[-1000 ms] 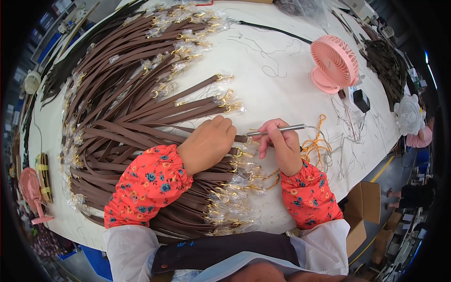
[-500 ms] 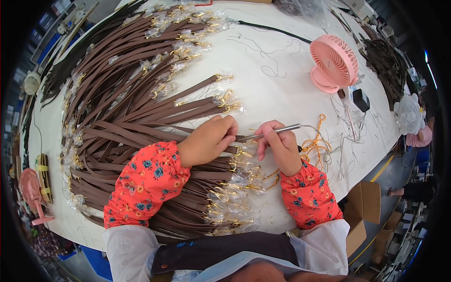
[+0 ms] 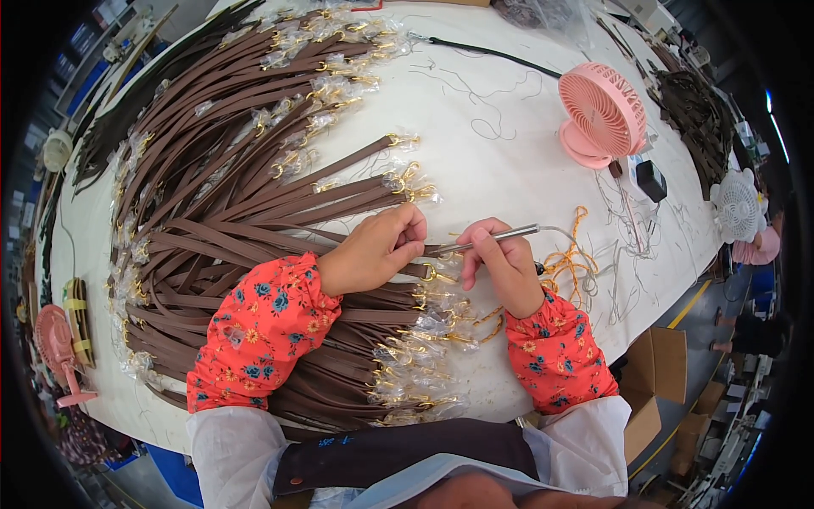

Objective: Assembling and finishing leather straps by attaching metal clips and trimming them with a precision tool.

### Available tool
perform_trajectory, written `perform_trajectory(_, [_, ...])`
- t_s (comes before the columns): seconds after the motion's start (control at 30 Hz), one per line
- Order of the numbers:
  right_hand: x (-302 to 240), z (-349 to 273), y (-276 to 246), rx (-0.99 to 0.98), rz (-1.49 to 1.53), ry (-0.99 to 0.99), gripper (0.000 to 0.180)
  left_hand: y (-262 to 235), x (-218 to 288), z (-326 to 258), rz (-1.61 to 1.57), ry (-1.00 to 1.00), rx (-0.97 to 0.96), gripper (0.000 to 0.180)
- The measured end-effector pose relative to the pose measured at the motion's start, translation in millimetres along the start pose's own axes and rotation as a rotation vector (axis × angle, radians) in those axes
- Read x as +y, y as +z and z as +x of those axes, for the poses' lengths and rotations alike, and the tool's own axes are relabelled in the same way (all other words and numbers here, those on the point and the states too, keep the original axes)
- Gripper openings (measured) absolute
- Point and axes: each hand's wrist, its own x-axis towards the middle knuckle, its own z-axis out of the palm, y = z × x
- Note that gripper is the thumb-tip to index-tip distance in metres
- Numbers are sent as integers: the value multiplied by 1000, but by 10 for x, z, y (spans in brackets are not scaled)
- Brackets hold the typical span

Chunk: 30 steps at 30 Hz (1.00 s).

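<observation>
My right hand (image 3: 504,265) is closed around a slim metal pen-shaped tool (image 3: 524,231) with a thin grey cable at its back end. The tool's front points left, at a brown strap (image 3: 431,251) by my left fingers. My left hand (image 3: 377,246) lies over the brown straps with its fingers curled in, pinching a strap whose grip point is partly hidden. Beneath and around both hands, many flat brown straps (image 3: 212,229) are laid out, with gold clasps (image 3: 432,273) in clear plastic wrapping at their ends.
A pink fan (image 3: 604,110) stands on the white table (image 3: 475,178) at the far right. Beside it are a black adapter (image 3: 651,181) and loose threads. An orange cord (image 3: 577,246) lies right of my right hand. An open cardboard box (image 3: 657,373) is below the table's right edge.
Both hands and the metal tool have shifted very slightly, and my left hand has moved a touch up and left. The straps around them look the same.
</observation>
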Motion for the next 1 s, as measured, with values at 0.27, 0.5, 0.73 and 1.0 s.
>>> perform_trajectory(0.27, [0,2,-13,-18,-21,12,33,-5,-6,3,-6,-22,-12,13])
perform_trajectory(0.5, [19,4,1,1,20,-10,33,0,-26,3,-37,-34,-13,13])
perform_trajectory(0.73, [22,2,-11,-26,-16,-21,33,-15,6,-3,-31,-58,-24,12])
perform_trajectory(1.0, [54,8,-26,11,32,-49,32,26,25,6,73,58,116,14])
